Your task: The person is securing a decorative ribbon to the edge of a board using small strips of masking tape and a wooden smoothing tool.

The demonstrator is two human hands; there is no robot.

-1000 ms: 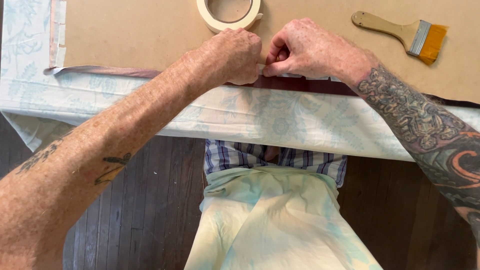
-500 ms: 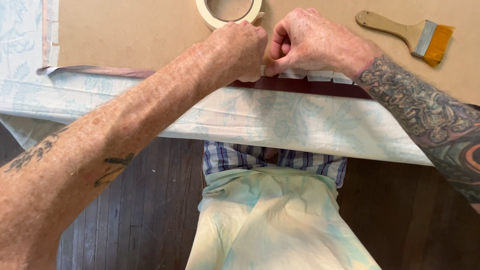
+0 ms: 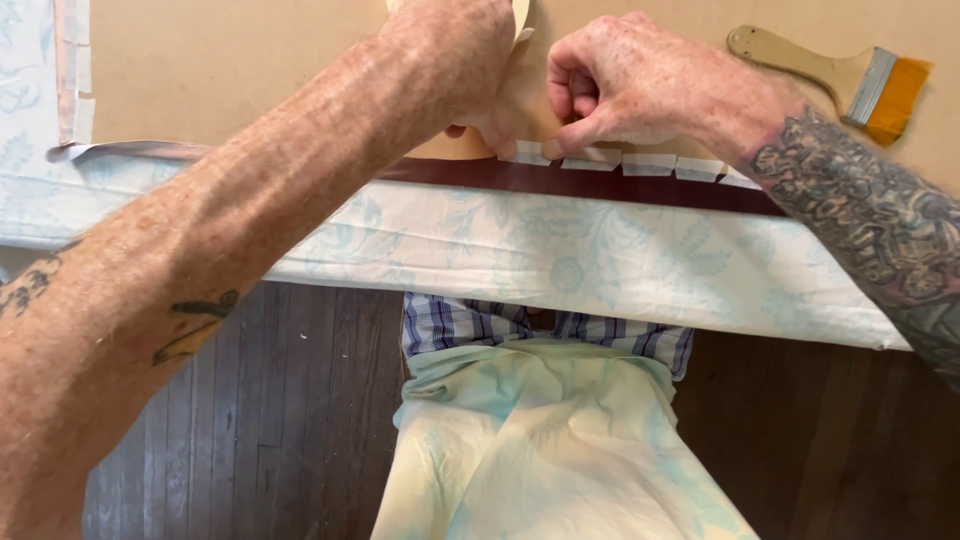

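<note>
While one brown board (image 3: 250, 70) lies on the pale floral cloth (image 3: 560, 260) above dark floorboards (image 3: 260, 420), one dark strip (image 3: 560, 180) edges it. Left hand (image 3: 460, 60) presses fingertips down; right hand (image 3: 630, 90), half-clenched, pinches five white tabs (image 3: 600, 158). One brush (image 3: 830, 80) lies apart.

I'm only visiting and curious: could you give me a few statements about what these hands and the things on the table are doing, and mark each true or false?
1. Both hands press at the near edge of the brown board. True: left hand and right hand meet there.
2. The paintbrush is in the right hand. False: it lies untouched on the board.
3. Small pale tape pieces run along the dark strip. True.
4. The cloth hanging off the table is plain red. False: it is pale with a light blue floral pattern.
</note>
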